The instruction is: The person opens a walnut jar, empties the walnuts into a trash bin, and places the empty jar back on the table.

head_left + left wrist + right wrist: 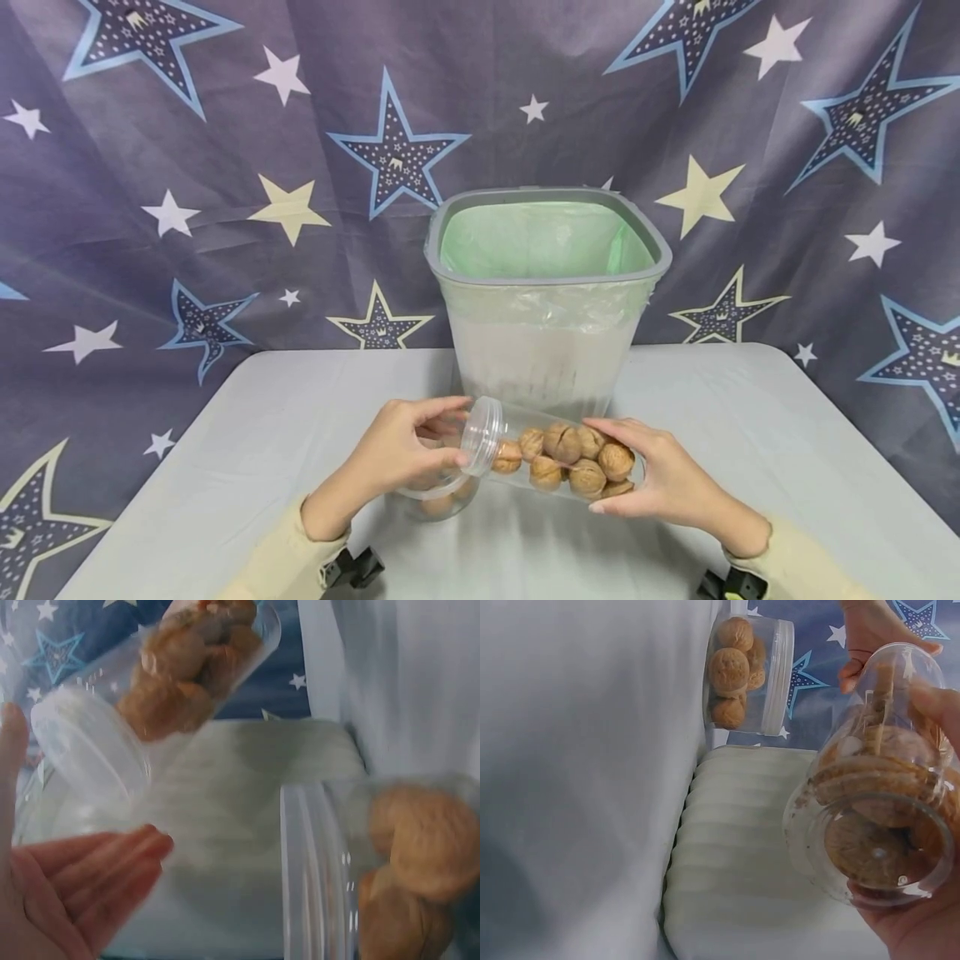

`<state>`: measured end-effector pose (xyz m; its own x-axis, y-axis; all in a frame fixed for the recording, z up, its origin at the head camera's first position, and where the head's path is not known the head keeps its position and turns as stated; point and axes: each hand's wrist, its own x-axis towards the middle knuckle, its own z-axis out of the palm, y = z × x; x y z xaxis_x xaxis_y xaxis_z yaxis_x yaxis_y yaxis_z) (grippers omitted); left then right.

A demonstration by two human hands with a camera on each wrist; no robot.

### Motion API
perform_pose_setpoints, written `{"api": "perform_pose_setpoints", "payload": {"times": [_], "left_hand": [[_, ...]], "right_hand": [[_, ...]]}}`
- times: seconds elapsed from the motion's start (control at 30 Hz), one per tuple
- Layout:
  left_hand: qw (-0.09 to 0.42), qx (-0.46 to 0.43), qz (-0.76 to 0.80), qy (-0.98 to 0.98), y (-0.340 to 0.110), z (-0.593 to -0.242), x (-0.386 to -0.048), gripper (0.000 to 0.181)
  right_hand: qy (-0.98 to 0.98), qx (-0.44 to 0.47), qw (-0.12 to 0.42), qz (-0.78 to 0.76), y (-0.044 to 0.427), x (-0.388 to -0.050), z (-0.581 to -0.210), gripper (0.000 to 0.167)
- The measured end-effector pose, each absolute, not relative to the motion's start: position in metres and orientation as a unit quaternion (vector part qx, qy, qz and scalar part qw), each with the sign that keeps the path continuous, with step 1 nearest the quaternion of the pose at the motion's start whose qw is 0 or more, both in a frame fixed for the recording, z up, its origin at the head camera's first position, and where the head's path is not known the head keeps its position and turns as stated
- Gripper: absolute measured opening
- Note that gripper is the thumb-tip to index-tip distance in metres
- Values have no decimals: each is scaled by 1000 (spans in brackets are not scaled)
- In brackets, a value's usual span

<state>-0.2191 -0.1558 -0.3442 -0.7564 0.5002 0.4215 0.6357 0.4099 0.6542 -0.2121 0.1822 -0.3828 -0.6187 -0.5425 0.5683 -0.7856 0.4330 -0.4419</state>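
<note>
My right hand (pixel 660 475) grips the base end of a clear plastic jar (pixel 832 780) of walnuts (pixel 562 443), its thumb and fingers on opposite sides. The jar is held tilted almost on its side above the table, its clear lid end (pixel 482 435) pointing left. Around that lid end my left hand (pixel 401 446) is spread, thumb in front and fingers behind; in the left wrist view its fingers (pixel 112 874) look fairly straight and apart from the lid. A second, shorter clear jar (pixel 769 679) with walnuts stands on the table, partly hidden beneath my left hand.
A whitish bin (pixel 540 358) with a grey rim and a green liner (pixel 525 237) stands behind the hands. Under everything is a pale table (pixel 300 400). A dark star-patterned curtain (pixel 337 275) hangs along the back and sides.
</note>
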Motion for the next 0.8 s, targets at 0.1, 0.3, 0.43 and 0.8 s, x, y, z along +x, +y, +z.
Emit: {"api": "perform_pose_setpoints", "payload": {"times": [0.1, 0.3, 0.43, 0.8], "left_hand": [[94, -407, -421, -805, -161, -343, -224, 84], [107, -558, -366, -738, -163, -338, -229, 93], [99, -611, -361, -698, -162, -336, -229, 86], [99, -645, -380, -656, -160, -335, -230, 72]], "right_hand": [[-823, 408, 168, 359, 183, -213, -382, 81], [-819, 418, 134, 369, 185, -212, -381, 79], [-813, 425, 102, 385, 186, -212, -380, 79], [-778, 444, 29, 444, 190, -216, -378, 77]]}}
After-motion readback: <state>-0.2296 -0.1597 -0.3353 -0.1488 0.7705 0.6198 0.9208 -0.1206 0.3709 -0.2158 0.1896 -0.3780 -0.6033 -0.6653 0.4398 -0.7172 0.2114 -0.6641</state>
